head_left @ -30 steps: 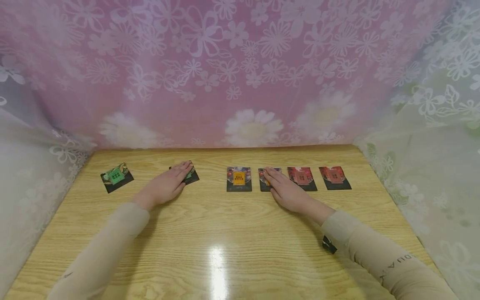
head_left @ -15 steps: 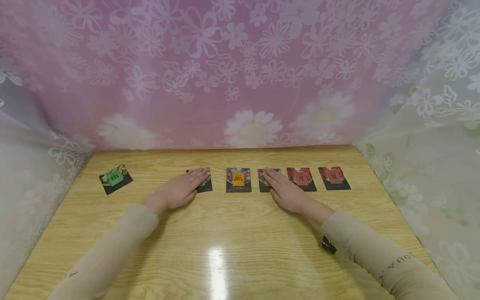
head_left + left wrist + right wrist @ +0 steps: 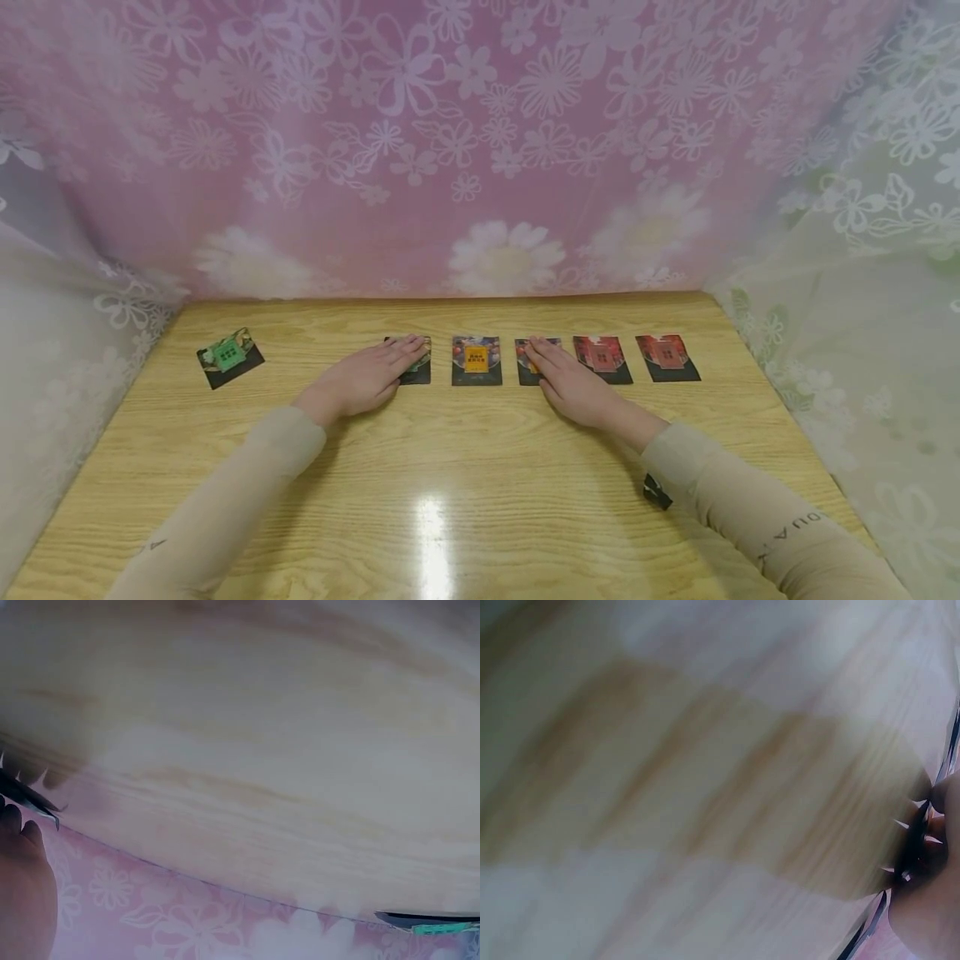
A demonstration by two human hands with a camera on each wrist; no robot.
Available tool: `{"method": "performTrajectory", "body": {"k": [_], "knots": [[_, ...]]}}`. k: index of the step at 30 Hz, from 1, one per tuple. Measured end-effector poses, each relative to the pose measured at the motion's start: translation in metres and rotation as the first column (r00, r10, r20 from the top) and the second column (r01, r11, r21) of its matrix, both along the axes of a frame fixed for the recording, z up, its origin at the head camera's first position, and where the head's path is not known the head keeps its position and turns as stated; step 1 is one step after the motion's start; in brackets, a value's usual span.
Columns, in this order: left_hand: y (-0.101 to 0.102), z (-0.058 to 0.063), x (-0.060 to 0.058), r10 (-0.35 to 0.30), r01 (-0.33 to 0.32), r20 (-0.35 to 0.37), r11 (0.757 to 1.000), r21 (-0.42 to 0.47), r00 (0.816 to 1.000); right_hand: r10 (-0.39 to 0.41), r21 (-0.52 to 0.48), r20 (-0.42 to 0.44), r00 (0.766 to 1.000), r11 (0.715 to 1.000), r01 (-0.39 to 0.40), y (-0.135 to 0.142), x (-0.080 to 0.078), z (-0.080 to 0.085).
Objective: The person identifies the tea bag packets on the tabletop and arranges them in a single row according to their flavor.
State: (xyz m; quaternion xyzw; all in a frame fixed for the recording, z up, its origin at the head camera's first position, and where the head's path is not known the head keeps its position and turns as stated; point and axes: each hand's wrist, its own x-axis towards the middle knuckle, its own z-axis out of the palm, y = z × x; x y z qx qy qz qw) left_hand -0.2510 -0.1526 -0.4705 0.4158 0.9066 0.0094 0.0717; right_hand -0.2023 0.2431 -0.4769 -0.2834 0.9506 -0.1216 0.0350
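Observation:
My left hand [image 3: 360, 379] lies with straight fingers over a small flat packet with a green label [image 3: 421, 375], part of which the fingers hide. In the left wrist view the fingers [image 3: 30, 838] press on the dark packet [image 3: 28, 799]. My right hand [image 3: 576, 389] rests its outstretched fingers on a yellow-labelled packet [image 3: 527, 377], covering much of it. The right wrist view catches that packet's dark edge [image 3: 911, 847] under the fingers. Between the two hands lies another yellow-labelled packet [image 3: 477, 362], face up and uncovered.
Two red-labelled packets [image 3: 667, 358] lie right of the right hand. A tilted green-labelled packet [image 3: 231, 358] is alone at far left. A small black item [image 3: 657, 491] shows beside the right sleeve. A pink floral curtain [image 3: 480, 167] borders the wooden table's [image 3: 360, 508] back.
My left hand has slid the green-labelled packet rightward, closer to the middle yellow-labelled one, and the packet has turned straighter. My right hand has stayed in place.

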Motion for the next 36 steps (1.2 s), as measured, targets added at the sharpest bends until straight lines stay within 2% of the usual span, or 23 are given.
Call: {"method": "performTrajectory", "body": {"k": [7,10,17,23,28,33,36], "knots": [[0.0,0.0,-0.002,0.054,-0.054,0.012,0.998,0.029,0.998,-0.002,0.003,-0.009,1.0,1.0,0.002,-0.001,0.001,0.0],[0.001,0.001,-0.002,0.068,-0.068,0.026,0.998,0.013,0.997,-0.002,0.002,-0.009,1.0,1.0,0.002,-0.001,0.001,0.001],[0.007,0.003,-0.001,0.062,-0.063,0.035,0.998,0.012,0.997,0.0,-0.001,-0.006,1.0,1.0,0.0,-0.001,0.001,0.002],[0.01,0.001,-0.001,0.062,-0.062,0.023,0.998,-0.019,0.998,-0.004,-0.009,0.002,1.0,1.0,0.004,-0.001,0.001,0.001],[0.01,0.001,0.0,0.063,-0.063,0.025,0.998,-0.011,0.998,-0.006,-0.013,0.003,1.0,1.0,0.006,0.0,0.001,0.001],[0.008,0.001,0.0,0.063,-0.065,0.028,0.997,0.04,0.998,-0.001,-0.019,0.008,1.0,1.0,0.001,0.0,0.0,0.0],[0.001,0.0,-0.001,0.064,-0.064,0.004,0.995,0.077,0.998,-0.001,-0.016,0.008,1.0,1.0,0.001,0.0,0.0,-0.001]]}}
